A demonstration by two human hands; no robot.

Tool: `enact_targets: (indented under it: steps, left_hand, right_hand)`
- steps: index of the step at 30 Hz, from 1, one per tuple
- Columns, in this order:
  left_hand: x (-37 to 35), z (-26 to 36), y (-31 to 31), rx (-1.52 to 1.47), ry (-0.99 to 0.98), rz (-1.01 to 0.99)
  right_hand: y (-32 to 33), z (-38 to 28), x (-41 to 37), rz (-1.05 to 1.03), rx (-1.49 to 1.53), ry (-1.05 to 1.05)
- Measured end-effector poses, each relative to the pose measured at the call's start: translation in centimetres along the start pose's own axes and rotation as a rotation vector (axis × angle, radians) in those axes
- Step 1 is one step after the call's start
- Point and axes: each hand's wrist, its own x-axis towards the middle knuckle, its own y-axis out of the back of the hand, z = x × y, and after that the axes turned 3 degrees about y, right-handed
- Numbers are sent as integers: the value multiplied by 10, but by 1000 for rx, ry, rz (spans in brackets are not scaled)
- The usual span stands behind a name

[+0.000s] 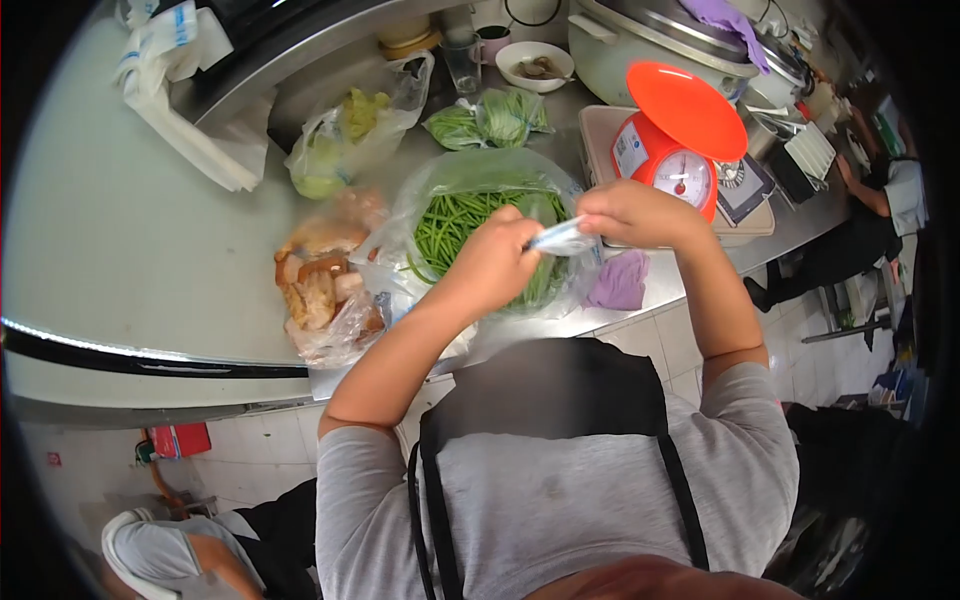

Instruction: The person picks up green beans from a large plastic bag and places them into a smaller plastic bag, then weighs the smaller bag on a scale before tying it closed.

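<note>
Above a clear bag of green beans, my left hand and my right hand are both closed on a bunched plastic bag. It looks whitish with a blue stripe and is stretched between them. The beans lie loose in their wide-mouthed bag on the steel counter, partly hidden by my left hand and forearm. Close to my right hand stands a red kitchen scale with a round dial and an orange-red pan. A purple cloth lies below that hand.
Bagged raw meat lies left of the beans. Behind are bagged leafy greens, bagged green vegetables, a glass, a white bowl and a large pot. White plastic bags hang upper left. Other people stand nearby on both sides.
</note>
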Motion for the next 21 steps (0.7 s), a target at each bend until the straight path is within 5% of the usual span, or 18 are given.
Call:
enact_targets:
  steps: [3,4,6,8,9,11,12,15,18,21]
  left_hand:
    - [1,40,30,-224,-35,-139]
    - [9,54,41,-428,242,-236]
    - [30,43,38,-649,156,29]
    - [49,18,35,-930,253,239]
    - [54,-3,28,-896,293,386]
    - [52,-47,10,-950,397,590]
    - [49,-64,4,-1039,462,647]
    - [41,-98,-10,-1210,653,656]
    - [39,-130,-13,-1403,830,461]
    - [39,-122,-22,-1510,882,426]
  right_hand:
    - [14,5,4,104,409,183]
    - [12,22,16,125,613,290]
    - [-3,32,54,328,861,286]
    - [-32,-24,65,562,1659,105]
    - [-67,3,87,628,1664,327]
    - [-110,10,113,618,1876,291]
    - [-119,-11,112,526,2074,16]
    - [-155,2,130,476,2232,-117]
    - [-163,8,137,400,2294,-119]
    - [-166,-3,131,593,2216,-393]
